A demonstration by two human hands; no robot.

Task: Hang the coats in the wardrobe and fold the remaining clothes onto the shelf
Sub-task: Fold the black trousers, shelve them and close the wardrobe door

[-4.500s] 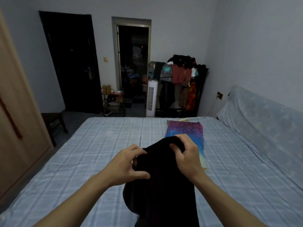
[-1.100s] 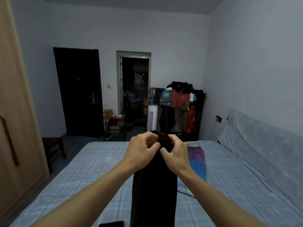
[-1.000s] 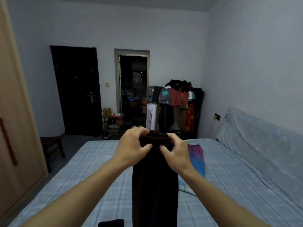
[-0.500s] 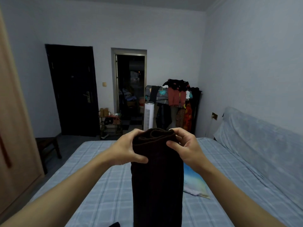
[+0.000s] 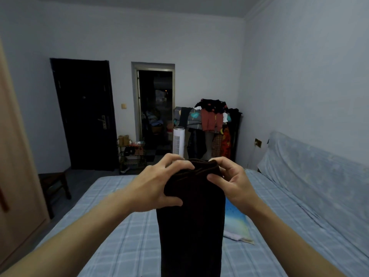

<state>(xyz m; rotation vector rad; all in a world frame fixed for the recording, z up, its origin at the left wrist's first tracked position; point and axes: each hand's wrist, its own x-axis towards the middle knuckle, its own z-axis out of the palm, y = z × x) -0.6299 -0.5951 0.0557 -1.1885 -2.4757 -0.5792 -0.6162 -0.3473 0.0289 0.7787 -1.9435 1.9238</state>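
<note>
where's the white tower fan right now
The white tower fan stands on the floor at the far end of the room, centre of the head view, between the open doorway and the loaded clothes rack.

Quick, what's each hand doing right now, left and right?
Left hand: closed on the top edge of the dark garment.
Right hand: closed on the same garment's top edge.

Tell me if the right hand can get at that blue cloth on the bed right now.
Probably not yet. The right hand is pinching the top of the dark garment together with the left hand. The blue cloth lies just below on the bed, unobstructed, once it lets go.
</note>
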